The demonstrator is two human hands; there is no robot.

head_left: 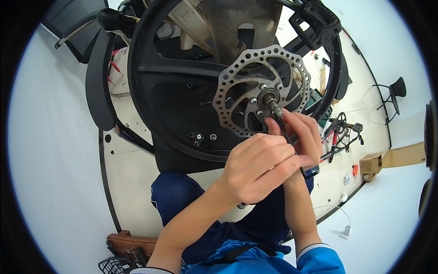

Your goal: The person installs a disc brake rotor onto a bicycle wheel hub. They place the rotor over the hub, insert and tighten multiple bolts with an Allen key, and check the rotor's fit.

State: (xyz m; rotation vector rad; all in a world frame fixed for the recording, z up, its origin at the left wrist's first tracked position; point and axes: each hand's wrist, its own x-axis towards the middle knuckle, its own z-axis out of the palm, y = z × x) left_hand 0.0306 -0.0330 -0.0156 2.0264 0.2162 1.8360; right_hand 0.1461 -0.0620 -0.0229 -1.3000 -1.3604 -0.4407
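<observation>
A black wheel (182,67) lies before me with a silver disc brake rotor (224,91) at its hub. From the rotor's centre a threaded axle (275,108) sticks up. My left hand (260,166) is closed, its fingers pinching a thin black L-shaped hex key (310,174), whose bent end shows below the fingers. My right hand (305,134) is closed round the upper part of the same key, fingertips close beside the axle. The key's upper tip is partly hidden by the fingers, and I cannot tell whether it touches the rotor.
The wheel rests on a black chair seat with an armrest (100,82) at the left. A small black bracket (196,138) and a metal nut (213,136) lie inside the rim. A black pedal (315,23) juts in at the top. Bicycle parts (341,130) and a cardboard box (372,163) are on the right.
</observation>
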